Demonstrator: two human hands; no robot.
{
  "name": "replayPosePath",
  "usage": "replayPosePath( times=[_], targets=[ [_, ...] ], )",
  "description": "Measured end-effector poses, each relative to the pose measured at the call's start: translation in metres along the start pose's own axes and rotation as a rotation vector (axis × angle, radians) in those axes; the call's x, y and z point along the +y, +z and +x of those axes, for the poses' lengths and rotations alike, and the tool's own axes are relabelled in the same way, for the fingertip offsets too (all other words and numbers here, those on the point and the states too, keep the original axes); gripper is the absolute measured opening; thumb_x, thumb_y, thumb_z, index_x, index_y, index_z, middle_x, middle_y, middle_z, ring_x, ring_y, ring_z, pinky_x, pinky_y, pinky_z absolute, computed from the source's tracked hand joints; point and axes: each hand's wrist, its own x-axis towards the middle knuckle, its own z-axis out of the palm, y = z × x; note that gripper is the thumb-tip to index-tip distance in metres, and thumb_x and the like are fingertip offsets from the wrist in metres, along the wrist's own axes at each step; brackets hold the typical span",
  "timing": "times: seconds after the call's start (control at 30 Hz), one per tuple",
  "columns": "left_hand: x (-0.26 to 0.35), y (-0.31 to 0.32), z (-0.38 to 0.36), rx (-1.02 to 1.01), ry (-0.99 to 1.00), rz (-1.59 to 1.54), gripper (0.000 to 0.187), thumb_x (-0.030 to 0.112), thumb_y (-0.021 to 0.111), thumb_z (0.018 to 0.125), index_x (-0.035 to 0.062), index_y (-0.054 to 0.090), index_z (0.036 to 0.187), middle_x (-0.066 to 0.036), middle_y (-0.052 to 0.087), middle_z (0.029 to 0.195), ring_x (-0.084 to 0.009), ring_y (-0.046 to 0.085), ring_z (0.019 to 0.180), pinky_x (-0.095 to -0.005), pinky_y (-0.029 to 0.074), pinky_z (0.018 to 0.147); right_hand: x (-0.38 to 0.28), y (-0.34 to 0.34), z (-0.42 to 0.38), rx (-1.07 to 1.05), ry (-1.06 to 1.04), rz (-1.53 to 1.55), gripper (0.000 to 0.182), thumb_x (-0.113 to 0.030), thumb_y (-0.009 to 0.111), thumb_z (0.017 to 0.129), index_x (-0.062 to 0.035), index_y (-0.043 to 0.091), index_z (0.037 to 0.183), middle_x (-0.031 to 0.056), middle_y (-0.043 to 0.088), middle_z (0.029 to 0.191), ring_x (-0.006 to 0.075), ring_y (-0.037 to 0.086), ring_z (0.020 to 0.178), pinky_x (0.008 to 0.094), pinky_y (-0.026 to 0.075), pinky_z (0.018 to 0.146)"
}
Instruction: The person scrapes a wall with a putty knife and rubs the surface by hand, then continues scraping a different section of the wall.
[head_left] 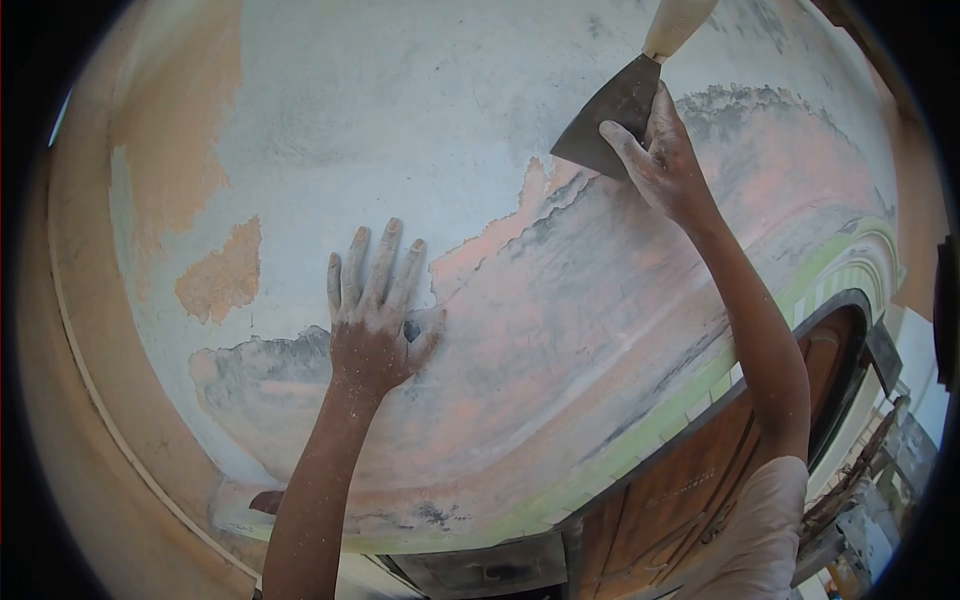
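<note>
My left hand (380, 320), dusted with white powder, lies flat against the wall (330, 120) with its fingers spread. At the upper right my right hand (655, 160) grips the dark metal blade of a wide scraper (605, 115), thumb on its face. The scraper's pale handle points up, away from the hand. Around both hands the wall shows white coating with ragged peeled edges and a pink and grey patch (520, 330) below them.
A green and white arched moulding (640, 455) curves below the patch, above a brown wooden door (650, 500). Cluttered boards and metal pieces (875, 490) stand at the lower right. Bare tan plaster (220, 275) shows on the left.
</note>
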Motion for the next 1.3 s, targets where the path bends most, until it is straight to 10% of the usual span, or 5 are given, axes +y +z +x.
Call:
replayPosePath(
  times=[1.3],
  targets=[
    [-0.004,-0.005,-0.006,-0.011,0.015,-0.019,0.059,0.033,0.059,0.078,0.0086,0.049,0.130,-0.015,0.034,0.144,-0.0403,0.026,0.133,-0.0587,0.019,0.107,-0.003,0.008,-0.001,0.084,-0.040,-0.050,0.045,-0.010,0.057,0.090,0.0019,0.034,0.127,0.0136,0.058,0.107,0.0181,0.057,0.097,0.0322,0.046,0.086]
  ],
)
